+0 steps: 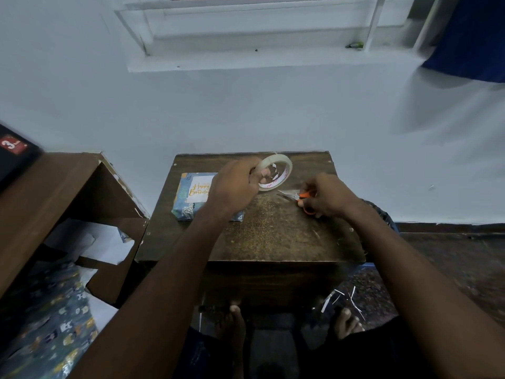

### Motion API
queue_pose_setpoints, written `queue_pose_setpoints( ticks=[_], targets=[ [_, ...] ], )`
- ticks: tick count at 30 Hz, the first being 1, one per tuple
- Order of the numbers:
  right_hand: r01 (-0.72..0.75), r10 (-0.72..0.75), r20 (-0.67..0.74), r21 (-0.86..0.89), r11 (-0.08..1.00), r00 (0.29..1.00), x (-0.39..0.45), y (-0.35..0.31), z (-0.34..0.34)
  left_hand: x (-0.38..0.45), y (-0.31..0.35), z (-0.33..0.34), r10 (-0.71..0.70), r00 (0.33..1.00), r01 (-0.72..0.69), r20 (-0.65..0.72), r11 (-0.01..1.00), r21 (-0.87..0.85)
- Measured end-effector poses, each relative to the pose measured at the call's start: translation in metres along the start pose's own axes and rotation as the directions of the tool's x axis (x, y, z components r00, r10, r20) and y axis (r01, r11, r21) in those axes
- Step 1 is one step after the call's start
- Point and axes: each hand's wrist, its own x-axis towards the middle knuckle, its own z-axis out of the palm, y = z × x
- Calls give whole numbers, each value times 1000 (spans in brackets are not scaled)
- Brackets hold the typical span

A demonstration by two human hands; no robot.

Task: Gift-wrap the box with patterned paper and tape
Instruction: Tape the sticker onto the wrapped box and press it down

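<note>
Two bare forearms reach forward from the bottom edge over a small dark wooden table (273, 242); below its front edge, two bare feet show on the floor beside a few thin white strips. Left hand (235, 184) is raised above the tabletop, back of hand to camera, fingers curled around the near-left rim of a roll of clear tape (274, 173); one fingertip shows through the roll's hole. Roll is held tilted, its open face toward the camera; red print on the inner core is too blurred to read. Right hand (328, 196) sits lower, near the table's right side, fingers closed around the orange handles of a pair of scissors (296, 197); blades point left toward the roll, tips just below it. How far the blades are parted cannot be told. Whether a tape end is pulled free between roll and scissors cannot be made out.

Wrapped box (195, 196) lies flat on the table's left half, in blue patterned paper with a white "Happy Birthday" label on top; left wrist and forearm hide its right part. Loose patterned paper (54, 324) lies at lower left beside a brown cabinet. Pale wall and window sill lie beyond
</note>
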Motion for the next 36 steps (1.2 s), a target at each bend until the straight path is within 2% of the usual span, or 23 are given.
queue_pose_setpoints(
  ticks=[2,4,5,7,9,10,12,14,17,21,25,30,36],
  targets=[
    [-36,35,17,132,991,999,0,6,-4,0,-1,1,5,1000,-5,5,1000,28],
    [-81,92,-12,370,925,996,1,12,-7,-1,-1,0,15,1000,-16,8,999,34],
    [-85,131,-49,534,841,990,2,15,-9,-1,-1,-2,18,1000,-18,19,1000,17],
    [-19,178,-109,803,596,978,3,17,-15,-2,-2,-5,34,997,-32,75,999,-29],
    [33,143,-102,907,419,984,4,18,-21,-2,0,-6,68,986,-61,154,997,-48],
    [42,98,-86,922,384,991,4,17,-23,-2,3,-7,88,979,-83,185,996,-35],
    [46,27,-62,914,404,998,3,14,-23,-3,10,-7,148,969,-161,196,985,53],
    [30,37,-53,890,455,998,3,13,-19,-3,14,-6,207,962,-240,181,954,183],
    [-11,30,-5,862,506,1000,5,14,-18,-6,19,-3,178,964,-230,198,931,285],
    [28,36,-52,875,484,998,4,23,-26,-10,28,-6,180,958,-254,221,891,377],
    [-22,0,25,885,466,1000,-3,23,-28,-11,32,-2,173,956,-259,236,875,408],
    [-72,50,56,897,435,997,-4,15,-23,-10,36,5,201,943,-296,266,870,394],
    [-139,178,50,835,532,983,1,5,-20,-6,32,3,224,946,-305,236,861,406]
  ],
)
